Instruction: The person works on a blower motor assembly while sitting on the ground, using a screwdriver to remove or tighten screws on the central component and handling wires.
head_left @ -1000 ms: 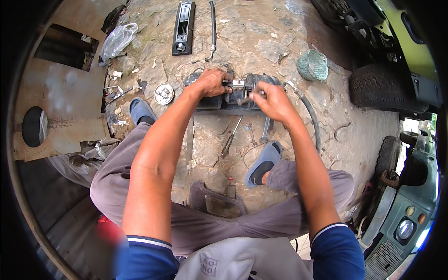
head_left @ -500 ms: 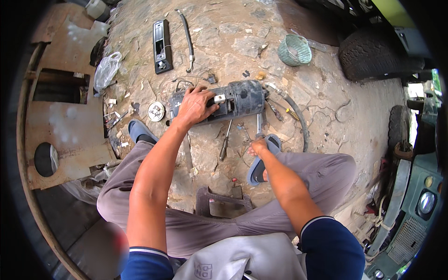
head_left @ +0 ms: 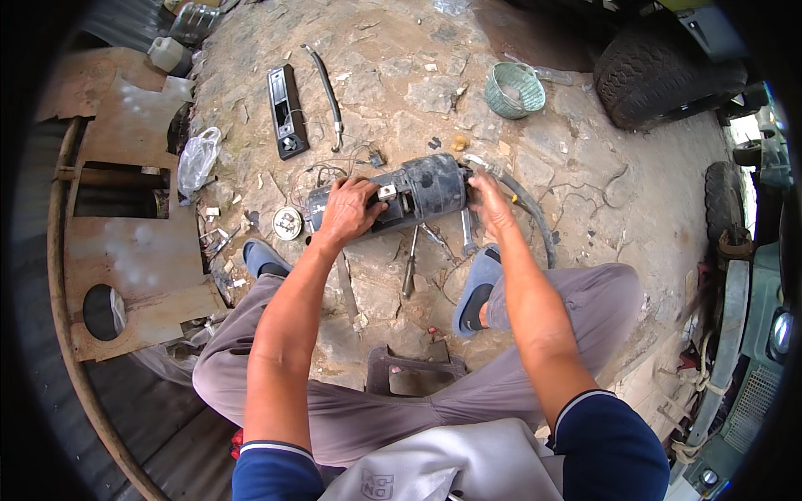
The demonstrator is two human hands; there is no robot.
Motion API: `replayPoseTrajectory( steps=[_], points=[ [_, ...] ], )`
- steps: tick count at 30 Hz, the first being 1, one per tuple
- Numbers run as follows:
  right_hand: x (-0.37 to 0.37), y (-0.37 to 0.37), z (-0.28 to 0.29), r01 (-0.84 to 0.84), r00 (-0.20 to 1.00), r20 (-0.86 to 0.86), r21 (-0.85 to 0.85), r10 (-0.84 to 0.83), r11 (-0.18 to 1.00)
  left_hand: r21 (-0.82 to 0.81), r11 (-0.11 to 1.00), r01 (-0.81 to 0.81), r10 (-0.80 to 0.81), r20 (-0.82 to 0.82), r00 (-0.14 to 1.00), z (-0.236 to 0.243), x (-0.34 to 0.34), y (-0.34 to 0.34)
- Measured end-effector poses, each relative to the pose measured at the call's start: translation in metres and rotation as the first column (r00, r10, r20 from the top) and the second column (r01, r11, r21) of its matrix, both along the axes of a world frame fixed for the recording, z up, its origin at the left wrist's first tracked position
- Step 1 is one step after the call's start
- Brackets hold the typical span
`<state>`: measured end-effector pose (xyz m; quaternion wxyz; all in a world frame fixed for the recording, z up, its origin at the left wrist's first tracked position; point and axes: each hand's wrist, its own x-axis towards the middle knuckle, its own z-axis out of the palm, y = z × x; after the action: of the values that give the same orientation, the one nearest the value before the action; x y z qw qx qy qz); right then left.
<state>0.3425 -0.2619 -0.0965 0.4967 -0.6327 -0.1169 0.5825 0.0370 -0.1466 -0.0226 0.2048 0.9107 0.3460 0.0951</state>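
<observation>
A long black cylindrical housing (head_left: 433, 185) lies crosswise on the stony ground, with a small metal piece (head_left: 386, 191) in its middle opening. My left hand (head_left: 353, 207) grips the housing's left section, fingers curled over the top. At the right end, my right hand (head_left: 489, 200) reaches up with loosely bent fingers against or beside the end; whether anything small is under them is unclear. Loose wires (head_left: 326, 173) trail behind the housing. Just in front lie a screwdriver (head_left: 409, 271), pliers (head_left: 436, 239) and a wrench (head_left: 468, 234). A round metal part (head_left: 286, 223) sits left of it.
A long black panel (head_left: 286, 113), short hose (head_left: 324, 88) and green basket (head_left: 511, 98) lie beyond. A thick hose (head_left: 539, 213) curves at right. Rusty metal sheets (head_left: 125, 242) stand at left, vehicle tyres (head_left: 652, 75) at right. My slippered feet flank the work.
My right hand has left the tool it held, dipped to the tools in front, then risen to the housing's right end. My left hand stays on the housing; the view has shifted.
</observation>
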Motion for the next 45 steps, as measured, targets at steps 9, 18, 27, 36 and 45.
replayPoseTrajectory(
  steps=[9, 18, 27, 36, 45],
  points=[
    [-0.006, 0.041, -0.016, 0.35, 0.927, -0.154, 0.024, -0.342, 0.937, -0.008, 1.0, 0.02, -0.02, -0.024, 1.0, 0.001, 0.013, 0.0],
    [-0.073, -0.014, 0.047, 0.603, 0.756, -0.269, -0.068, -0.597, 0.795, -0.004, 0.998, 0.064, -0.064, -0.076, 0.995, 0.003, -0.007, -0.017],
    [-0.082, -0.081, 0.014, 0.448, 0.891, -0.017, -0.111, -0.453, 0.887, 0.072, 0.997, -0.019, 0.019, 0.001, 1.0, 0.002, -0.011, -0.088],
    [-0.074, -0.035, 0.203, -0.75, 0.446, 0.189, -0.455, 0.875, 0.48, 0.144, 0.984, -0.102, 0.106, -0.02, 0.994, -0.006, -0.029, -0.12],
    [0.195, 0.01, -0.025, -0.066, 0.304, 0.666, -0.698, 0.681, 0.713, 0.07, 0.992, -0.102, 0.093, 0.124, 0.988, 0.007, 0.024, -0.117]
  ],
)
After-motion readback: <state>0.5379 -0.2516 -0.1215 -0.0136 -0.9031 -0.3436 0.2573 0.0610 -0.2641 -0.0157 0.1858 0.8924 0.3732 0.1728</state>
